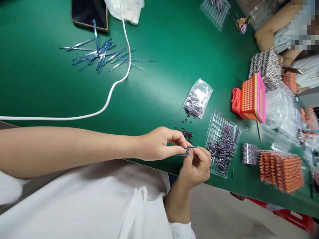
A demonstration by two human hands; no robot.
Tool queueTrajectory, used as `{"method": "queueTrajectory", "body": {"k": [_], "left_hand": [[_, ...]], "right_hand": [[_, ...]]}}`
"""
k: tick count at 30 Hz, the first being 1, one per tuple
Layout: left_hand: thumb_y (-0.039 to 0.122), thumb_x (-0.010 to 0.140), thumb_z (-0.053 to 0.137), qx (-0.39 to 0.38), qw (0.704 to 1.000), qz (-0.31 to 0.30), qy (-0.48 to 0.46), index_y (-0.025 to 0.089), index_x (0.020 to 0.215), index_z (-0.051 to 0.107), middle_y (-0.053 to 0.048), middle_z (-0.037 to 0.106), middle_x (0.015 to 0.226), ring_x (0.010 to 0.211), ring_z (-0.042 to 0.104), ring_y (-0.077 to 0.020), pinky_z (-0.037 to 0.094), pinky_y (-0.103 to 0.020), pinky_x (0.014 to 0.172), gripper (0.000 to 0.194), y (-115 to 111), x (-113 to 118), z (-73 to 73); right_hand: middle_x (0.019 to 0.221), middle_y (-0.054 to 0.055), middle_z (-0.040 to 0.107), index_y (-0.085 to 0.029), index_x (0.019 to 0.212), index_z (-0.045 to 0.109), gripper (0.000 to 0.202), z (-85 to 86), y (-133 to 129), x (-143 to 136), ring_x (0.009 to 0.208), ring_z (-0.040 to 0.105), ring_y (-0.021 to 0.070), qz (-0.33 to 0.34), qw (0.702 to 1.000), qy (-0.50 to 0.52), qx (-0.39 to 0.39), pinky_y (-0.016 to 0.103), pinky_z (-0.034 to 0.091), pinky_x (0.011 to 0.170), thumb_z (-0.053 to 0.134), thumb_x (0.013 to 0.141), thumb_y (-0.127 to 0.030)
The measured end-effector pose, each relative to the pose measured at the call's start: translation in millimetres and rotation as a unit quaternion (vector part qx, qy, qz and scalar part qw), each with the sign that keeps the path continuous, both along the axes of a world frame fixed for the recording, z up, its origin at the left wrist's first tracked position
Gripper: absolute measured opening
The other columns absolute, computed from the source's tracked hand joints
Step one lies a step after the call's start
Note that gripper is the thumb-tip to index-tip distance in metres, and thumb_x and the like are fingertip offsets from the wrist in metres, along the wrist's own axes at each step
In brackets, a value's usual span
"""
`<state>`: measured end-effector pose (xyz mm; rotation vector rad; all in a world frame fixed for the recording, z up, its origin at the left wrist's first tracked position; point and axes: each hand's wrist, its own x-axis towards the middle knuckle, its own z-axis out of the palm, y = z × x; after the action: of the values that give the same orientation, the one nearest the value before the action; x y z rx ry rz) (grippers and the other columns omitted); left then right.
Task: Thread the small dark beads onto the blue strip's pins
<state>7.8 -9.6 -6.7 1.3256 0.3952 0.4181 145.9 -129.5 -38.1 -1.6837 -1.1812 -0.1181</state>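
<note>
While the left hand (159,144) pinched thin blue strips (190,147) near the loose dark beads (187,134), the right hand (196,167) curled close against them, its exact grip unclear.

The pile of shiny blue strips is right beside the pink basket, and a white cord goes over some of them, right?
Not quite: the head view shows the pile of blue strips beside the phone, far from the pink basket. The white cord does go over some of them.
</note>
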Motion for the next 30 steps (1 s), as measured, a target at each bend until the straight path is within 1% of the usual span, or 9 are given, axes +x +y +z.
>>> {"method": "queueTrajectory", "body": {"k": [3,7,10,15,19,24,27,30], "left_hand": [[0.023,0.088,0.063,0.031,0.999,-0.004,0.009,0.015,0.092,0.068,-0.008,0.077,0.104,0.098,0.07,-0.0171,0.054,-0.03,0.089,0.01,1.5,-0.8,1.8],[0.025,0.088,0.063,0.046,0.998,-0.004,0.032,0.015,0.092,0.068,-0.008,0.076,0.104,0.097,0.07,-0.0183,0.054,-0.031,0.087,0.012,2.8,-0.9,2.2],[0.028,0.088,0.063,0.042,0.998,-0.008,0.042,0.014,0.095,0.069,-0.008,0.076,0.102,0.092,0.07,-0.0183,0.055,-0.031,0.084,0.016,2.6,-0.8,1.5],[0.028,0.089,0.062,0.041,0.999,-0.013,0.032,0.013,0.098,0.07,-0.009,0.076,0.103,0.095,0.07,-0.0189,0.055,-0.032,0.085,0.019,1.7,-1.0,0.8],[0.028,0.09,0.062,0.044,0.999,-0.007,0.03,0.012,0.099,0.07,-0.01,0.076,0.103,0.097,0.07,-0.0196,0.054,-0.032,0.086,0.02,1.8,-1.0,1.0],[0.027,0.09,0.062,0.07,0.997,0.004,0.038,0.013,0.098,0.07,-0.008,0.077,0.101,0.094,0.071,-0.0185,0.055,-0.031,0.084,0.018,2.0,-0.8,0.7],[0.025,0.09,0.061,0.098,0.995,0.013,0.027,0.013,0.097,0.07,-0.008,0.077,0.1,0.092,0.071,-0.0171,0.054,-0.029,0.083,0.017,1.8,-0.7,-0.4],[0.025,0.091,0.06,0.119,0.992,0.013,0.033,0.013,0.098,0.071,-0.008,0.077,0.098,0.089,0.07,-0.017,0.053,-0.028,0.081,0.018,1.8,-1.0,-1.9]], "right_hand": [[0.088,0.001,0.062,-0.026,0.097,0.063,0.016,-1.5,-1.0,2.2,0.082,0.064,0.016,0.018,1.0,-0.015,-0.007,0.033,0.055,0.07,0.067,0.086,-0.015],[0.089,0.0,0.064,-0.028,0.099,0.063,0.021,-1.3,-2.4,3.9,0.083,0.065,0.0154,0.033,0.997,-0.068,-0.015,0.034,0.055,0.074,0.066,0.085,-0.013],[0.088,0.001,0.065,-0.027,0.1,0.064,0.021,-0.6,-2.4,2.8,0.082,0.066,0.0159,0.024,0.996,-0.08,-0.015,0.034,0.055,0.073,0.068,0.085,-0.012],[0.085,0.001,0.067,-0.023,0.098,0.065,0.016,-1.4,-1.3,1.6,0.079,0.067,0.015,-0.003,0.994,-0.109,-0.006,0.032,0.057,0.07,0.07,0.085,-0.015],[0.086,0.001,0.068,-0.022,0.1,0.067,0.02,-1.7,-0.7,2.7,0.078,0.067,0.0136,0.009,0.991,-0.13,0.014,0.029,0.057,0.069,0.071,0.084,-0.011],[0.087,0.002,0.07,-0.022,0.101,0.068,0.023,-1.2,-2.4,4.4,0.08,0.068,0.0139,0.019,0.988,-0.156,-0.006,0.029,0.058,0.072,0.072,0.082,-0.01],[0.087,0.001,0.07,-0.023,0.1,0.067,0.02,-1.4,-3.5,5.1,0.08,0.068,0.0138,0.018,0.987,-0.159,-0.013,0.029,0.058,0.071,0.071,0.084,-0.012],[0.087,0.001,0.07,-0.023,0.1,0.067,0.02,-1.2,-3.7,5.7,0.08,0.068,0.0139,0.031,0.991,-0.129,-0.019,0.03,0.058,0.071,0.071,0.084,-0.012]]}}
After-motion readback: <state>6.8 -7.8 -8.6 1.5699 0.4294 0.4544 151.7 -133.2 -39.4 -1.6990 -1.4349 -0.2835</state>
